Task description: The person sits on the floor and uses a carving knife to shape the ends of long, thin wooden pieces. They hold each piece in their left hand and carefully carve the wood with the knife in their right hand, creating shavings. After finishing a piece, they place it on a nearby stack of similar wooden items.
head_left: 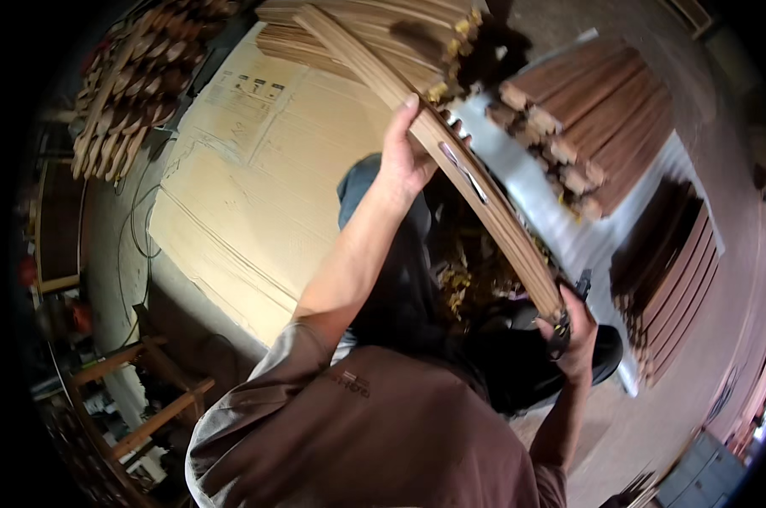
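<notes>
Head view: shaped wooden parts (116, 106) piled at far left; next, cardboard sheet (231, 216), with a stack of strips (336, 63) at its upper end. Left hand (407, 157) grips a long slotted wooden piece (435, 132) near mid-length. Right hand (578, 336) wraps a dark tool (584, 284) at the piece's lower end; tool type unclear. Farther right, white sheet (588, 243) under an upper stack (607, 110) and lower stack (679, 292). Judgement: held piece mid-handling, not laid with any stack; whether stacked pieces are done or waiting, cannot tell.
</notes>
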`<state>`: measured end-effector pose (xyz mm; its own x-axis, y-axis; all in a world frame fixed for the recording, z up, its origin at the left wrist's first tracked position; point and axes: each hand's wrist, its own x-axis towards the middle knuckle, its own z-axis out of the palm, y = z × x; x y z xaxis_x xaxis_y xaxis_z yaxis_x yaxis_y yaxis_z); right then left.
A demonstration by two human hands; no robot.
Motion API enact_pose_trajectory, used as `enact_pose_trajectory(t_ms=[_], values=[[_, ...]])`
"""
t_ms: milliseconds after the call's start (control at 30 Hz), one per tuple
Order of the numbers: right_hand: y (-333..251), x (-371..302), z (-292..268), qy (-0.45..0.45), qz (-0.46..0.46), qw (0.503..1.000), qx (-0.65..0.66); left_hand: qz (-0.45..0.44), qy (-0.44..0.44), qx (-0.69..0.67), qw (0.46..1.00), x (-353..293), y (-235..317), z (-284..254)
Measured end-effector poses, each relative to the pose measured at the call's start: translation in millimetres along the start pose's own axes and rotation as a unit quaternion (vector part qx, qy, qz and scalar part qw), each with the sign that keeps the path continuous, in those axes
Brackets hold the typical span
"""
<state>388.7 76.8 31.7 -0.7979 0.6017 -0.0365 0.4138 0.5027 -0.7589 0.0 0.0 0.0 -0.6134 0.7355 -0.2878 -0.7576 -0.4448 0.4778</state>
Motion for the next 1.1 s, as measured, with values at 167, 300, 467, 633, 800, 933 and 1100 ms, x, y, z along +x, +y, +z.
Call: enact_pose_trajectory(t_ms=[167,300,467,633,800,933,1100], values=[[-14.3,-3.9,-30.3,0.141,0.09,0.984,0.069,0.017,0.003,0.088,0.996,-12.9,-25.9,-7.7],[-42.2,19.3,-10.4,0.214,0.05,0.974,0.062,-0.025,0.009,0.139,0.99,-24.3,-38.6,1.4],[-71.0,53.5,29.1,0.226,-0.048,0.959,0.166,-0.071,-0.018,0.204,0.976,-22.5,-56.1,-3.2],[-67.0,75.2,60.1,0.226,-0.085,0.962,0.124,-0.104,0.002,0.206,0.973,-25.4,-65.4,-1.9],[-64.3,87.0,73.9,0.231,-0.15,0.958,0.081,-0.13,-0.016,0.19,0.973,-21.3,-64.8,-6.6],[-64.2,98.9,81.4,0.225,-0.201,0.951,0.066,-0.124,-0.015,0.195,0.973,-20.9,-66.1,-7.9],[-78.0,107.6,70.1,0.167,-0.211,0.963,0.012,-0.137,-0.008,0.211,0.968,-22.1,-68.4,-12.3]])
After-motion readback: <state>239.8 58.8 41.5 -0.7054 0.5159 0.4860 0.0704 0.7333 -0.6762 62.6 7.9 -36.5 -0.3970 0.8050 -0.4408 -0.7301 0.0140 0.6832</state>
